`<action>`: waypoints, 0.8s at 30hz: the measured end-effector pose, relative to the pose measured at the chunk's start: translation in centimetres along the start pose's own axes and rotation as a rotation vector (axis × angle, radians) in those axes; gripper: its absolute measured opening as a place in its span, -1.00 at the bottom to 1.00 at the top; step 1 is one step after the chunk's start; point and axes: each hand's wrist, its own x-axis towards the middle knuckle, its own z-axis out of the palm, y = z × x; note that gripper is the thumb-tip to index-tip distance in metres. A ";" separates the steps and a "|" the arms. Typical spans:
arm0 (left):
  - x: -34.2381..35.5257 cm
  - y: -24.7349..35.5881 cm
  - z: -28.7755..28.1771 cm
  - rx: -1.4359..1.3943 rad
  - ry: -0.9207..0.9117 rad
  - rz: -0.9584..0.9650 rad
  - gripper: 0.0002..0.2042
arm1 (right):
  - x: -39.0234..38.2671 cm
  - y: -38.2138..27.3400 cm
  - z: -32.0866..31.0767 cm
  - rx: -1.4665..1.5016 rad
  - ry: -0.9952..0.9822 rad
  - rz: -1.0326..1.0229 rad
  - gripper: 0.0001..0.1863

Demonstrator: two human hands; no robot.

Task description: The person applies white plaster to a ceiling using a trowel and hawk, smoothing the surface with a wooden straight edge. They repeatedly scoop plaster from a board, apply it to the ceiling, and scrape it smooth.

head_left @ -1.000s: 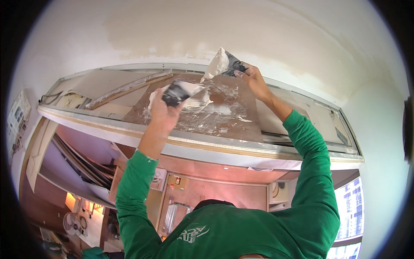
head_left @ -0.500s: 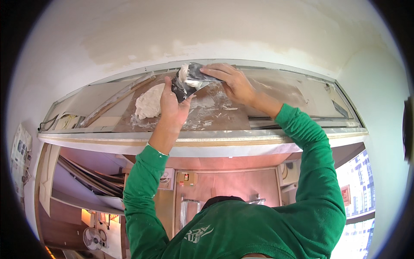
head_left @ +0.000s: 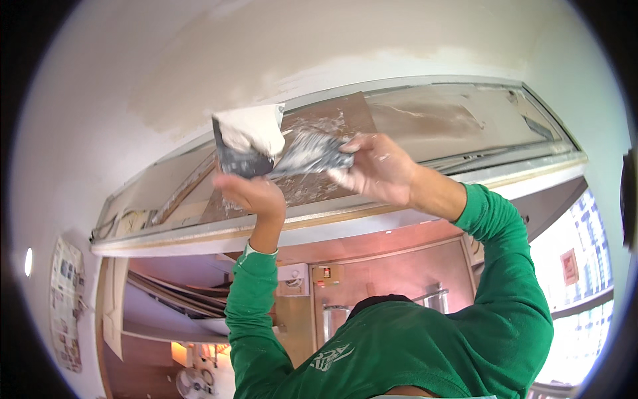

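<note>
My left hand point(head_left: 252, 194) holds a black putty knife point(head_left: 244, 163) from below, its wide blade turned up and loaded with thick white putty point(head_left: 249, 133). My right hand point(head_left: 389, 171) grips a second putty knife point(head_left: 311, 154), smeared white and blurred by motion. Its blade reaches left to the lower edge of the left knife; whether they touch I cannot tell. Both hands are above a brown board point(head_left: 355, 120) streaked with putty.
The board lies on a high ledge point(head_left: 332, 216) with a pale front edge. A wooden strip point(head_left: 186, 189) lies to its left. Behind rises a wall point(head_left: 372, 40) with beige patches. Below are a fan point(head_left: 193, 384), a small cardboard box point(head_left: 327, 274) and metal ladder rails point(head_left: 435, 299).
The two knives have separated and turned; the left one has moved left, its putty-covered face now visible. My right hand has come lower. The putty mound on the board is no longer visible.
</note>
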 end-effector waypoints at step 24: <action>-3.3 -5.6 -4.9 0.168 -0.370 0.065 -0.56 | -14.8 -38.1 -7.5 -0.859 0.963 -1.893 -0.68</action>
